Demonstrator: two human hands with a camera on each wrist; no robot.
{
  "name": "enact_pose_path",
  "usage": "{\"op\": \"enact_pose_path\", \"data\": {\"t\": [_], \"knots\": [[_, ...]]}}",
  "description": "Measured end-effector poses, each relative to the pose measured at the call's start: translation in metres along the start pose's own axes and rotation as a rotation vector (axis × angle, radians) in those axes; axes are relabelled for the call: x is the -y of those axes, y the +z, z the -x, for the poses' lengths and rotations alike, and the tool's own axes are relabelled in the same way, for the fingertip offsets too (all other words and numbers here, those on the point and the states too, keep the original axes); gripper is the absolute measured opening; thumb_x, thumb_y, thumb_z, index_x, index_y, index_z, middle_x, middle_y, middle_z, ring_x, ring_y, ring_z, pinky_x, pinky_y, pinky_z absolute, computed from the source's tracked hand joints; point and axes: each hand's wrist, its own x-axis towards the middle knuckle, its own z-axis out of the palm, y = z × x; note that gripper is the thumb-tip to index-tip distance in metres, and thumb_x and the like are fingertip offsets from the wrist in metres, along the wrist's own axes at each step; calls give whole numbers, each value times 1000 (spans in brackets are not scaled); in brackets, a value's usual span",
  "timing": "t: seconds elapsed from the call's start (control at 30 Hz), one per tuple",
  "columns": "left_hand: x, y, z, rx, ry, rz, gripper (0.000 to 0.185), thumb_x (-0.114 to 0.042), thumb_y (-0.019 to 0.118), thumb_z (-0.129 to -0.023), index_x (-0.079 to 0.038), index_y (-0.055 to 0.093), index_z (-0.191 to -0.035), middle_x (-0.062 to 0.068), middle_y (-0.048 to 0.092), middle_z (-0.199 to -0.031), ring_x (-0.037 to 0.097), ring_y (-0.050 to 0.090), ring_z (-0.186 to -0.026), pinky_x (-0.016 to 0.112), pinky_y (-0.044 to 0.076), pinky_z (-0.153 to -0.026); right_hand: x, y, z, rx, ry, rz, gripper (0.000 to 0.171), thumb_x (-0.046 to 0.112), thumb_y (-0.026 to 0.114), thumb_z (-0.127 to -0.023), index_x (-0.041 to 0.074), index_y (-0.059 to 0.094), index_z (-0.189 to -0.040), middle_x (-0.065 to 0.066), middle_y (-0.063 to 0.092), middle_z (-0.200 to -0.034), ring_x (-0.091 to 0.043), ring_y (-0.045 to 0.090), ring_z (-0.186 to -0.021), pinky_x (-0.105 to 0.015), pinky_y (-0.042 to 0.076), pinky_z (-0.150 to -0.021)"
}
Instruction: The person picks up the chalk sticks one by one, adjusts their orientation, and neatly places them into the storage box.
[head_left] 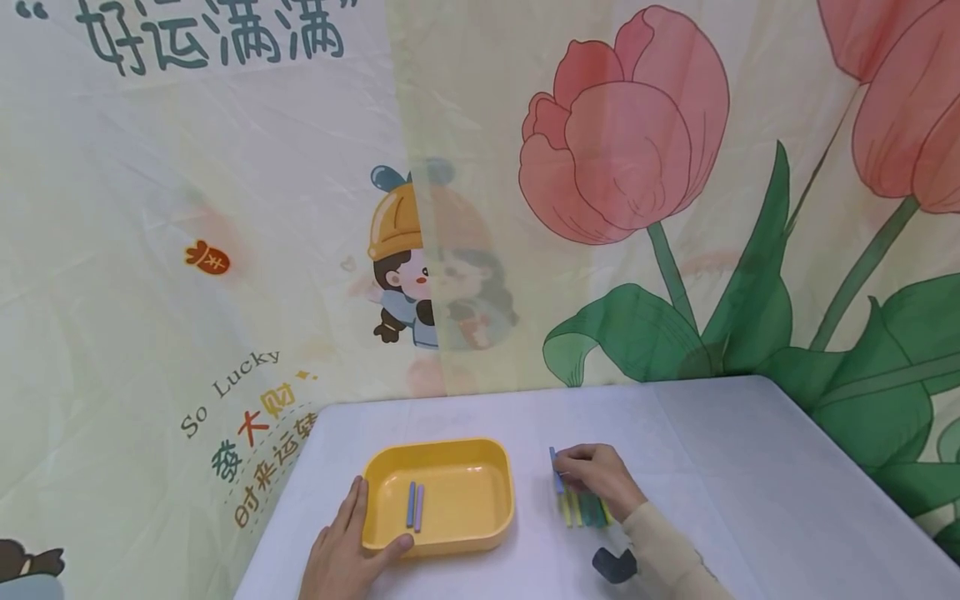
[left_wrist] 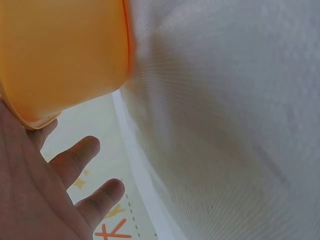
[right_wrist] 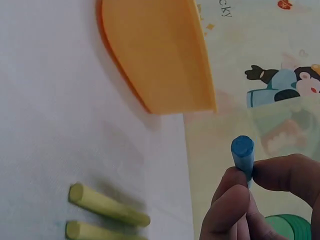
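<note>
your right hand (head_left: 603,477) is pinching a blue stick (right_wrist: 243,150), left hand (head_left: 348,537) spreading against the tray (head_left: 457,547); only head view is showing two sticks (head_left: 418,508) inside.

Yellow tray (head_left: 468,504): shallow, rounded corners, sitting upright on the surface (head_left: 720,450). Inside, left of middle: one blue stick (head_left: 410,505) and one purple stick (head_left: 419,508), side by side, near-parallel. Second blue stick (right_wrist: 243,150): cylindrical, flat-ended, pinched by the right hand (head_left: 600,477). Right of tray: yellow-green sticks (right_wrist: 109,204) and green sticks (head_left: 592,510), in a row, partly hidden.
</note>
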Motion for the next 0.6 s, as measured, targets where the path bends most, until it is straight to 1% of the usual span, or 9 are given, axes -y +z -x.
{"op": "enact_pose_path", "data": {"t": [0.2, 0.33, 0.43, 0.6], "knots": [[-1, -1, 2, 4, -2, -17, 124, -85, 55, -81, -4, 8, -163, 14, 8, -170, 48, 27, -147, 72, 19, -117, 20, 19, 6, 67, -12, -69, 38, 23, 78, -88, -3, 71, -115, -9, 72, -98, -19, 69, -82, -31, 64, -73], [-1, -2, 2, 12, -10, -19, 124, -85, 54, -81, -4, 7, -163, 13, 7, -170, 48, 27, -147, 71, 19, -118, 31, 36, 13, 73, -49, -114, 38, 23, 78, -88, -2, 71, -115, -9, 71, -98, -18, 69, -79, -30, 64, -73], [-2, -2, 2, 14, -15, -17, 125, -86, 53, -81, -4, 6, -163, 13, 6, -170, 48, 25, -147, 71, 17, -118, 36, 48, 17, 90, -66, -163, 38, 23, 78, -88, -2, 70, -115, -10, 71, -98, -18, 70, -78, -30, 64, -72], [-3, -2, 2, 23, -21, -20, 125, -86, 53, -81, -4, 4, -162, 14, 5, -170, 48, 23, -148, 71, 16, -118, 38, 64, 21, 165, -78, -245, 39, 20, 78, -87, -5, 68, -116, -11, 72, -98, -19, 71, -79, -31, 64, -73]]}}
